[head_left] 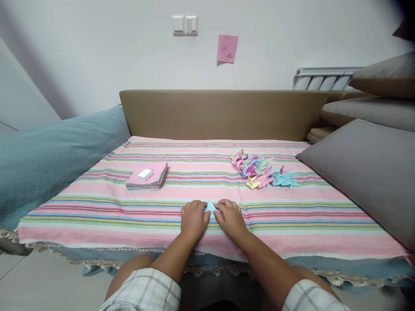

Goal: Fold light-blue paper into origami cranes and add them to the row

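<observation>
A small light-blue piece of folded paper (210, 207) lies on the striped cloth near its front edge, between my two hands. My left hand (194, 218) grips its left side with thumb and fingertips. From the right, my right hand (229, 217) pinches the other side in the same way. The paper's pointed top shows between the fingers; its side edges are hidden under them. Beyond my right hand lies a pile of folded paper cranes (256, 168) in pink, purple, yellow and blue. A thick stack of square paper (158, 168), pink on top, sits beyond my left hand.
A small white block (145, 174) rests on the paper stack. The striped cloth (97, 207) covers the seat. Grey cushions (372, 172) stand at the right, a blue-covered armrest (65, 151) at the left. A brown backrest (220, 114) runs along the wall below a pink note (227, 48).
</observation>
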`<move>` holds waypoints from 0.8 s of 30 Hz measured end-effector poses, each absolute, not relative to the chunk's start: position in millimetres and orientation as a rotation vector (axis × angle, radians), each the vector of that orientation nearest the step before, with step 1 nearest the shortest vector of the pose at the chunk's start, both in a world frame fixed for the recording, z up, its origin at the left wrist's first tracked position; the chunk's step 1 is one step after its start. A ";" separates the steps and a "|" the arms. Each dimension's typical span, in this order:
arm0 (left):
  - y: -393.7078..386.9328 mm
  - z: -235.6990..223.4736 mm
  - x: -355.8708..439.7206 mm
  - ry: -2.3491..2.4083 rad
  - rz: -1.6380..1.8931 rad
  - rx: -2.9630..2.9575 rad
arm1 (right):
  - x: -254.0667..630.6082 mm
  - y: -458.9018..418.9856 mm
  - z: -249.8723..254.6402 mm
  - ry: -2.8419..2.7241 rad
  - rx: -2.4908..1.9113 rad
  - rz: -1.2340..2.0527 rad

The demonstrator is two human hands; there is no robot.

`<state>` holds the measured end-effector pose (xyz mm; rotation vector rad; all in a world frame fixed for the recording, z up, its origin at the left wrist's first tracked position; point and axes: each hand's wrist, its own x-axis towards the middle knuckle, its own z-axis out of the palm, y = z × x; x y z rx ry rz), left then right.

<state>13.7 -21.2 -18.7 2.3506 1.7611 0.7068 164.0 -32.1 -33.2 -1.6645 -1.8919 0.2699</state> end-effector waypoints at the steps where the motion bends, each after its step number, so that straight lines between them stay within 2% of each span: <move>1: -21.0 -18.6 13.3 1.741 0.733 2.338 | 164.3 -32.4 -32.8 -1.887 -1.649 0.285; 7: -15.9 -23.3 9.8 1.539 0.900 2.168 | 165.4 -34.6 -30.2 -1.832 -1.538 0.415; 13: -15.6 -23.7 13.0 1.032 1.140 1.460 | 165.7 -33.3 -32.4 -1.488 -1.198 0.816; 18: -20.0 -14.0 17.4 0.841 1.107 1.086 | 164.9 -35.1 -27.0 -1.323 -1.039 0.930; 24: -19.4 -12.9 19.4 0.823 1.122 0.880 | 163.6 -37.4 -19.9 -1.204 -1.001 1.114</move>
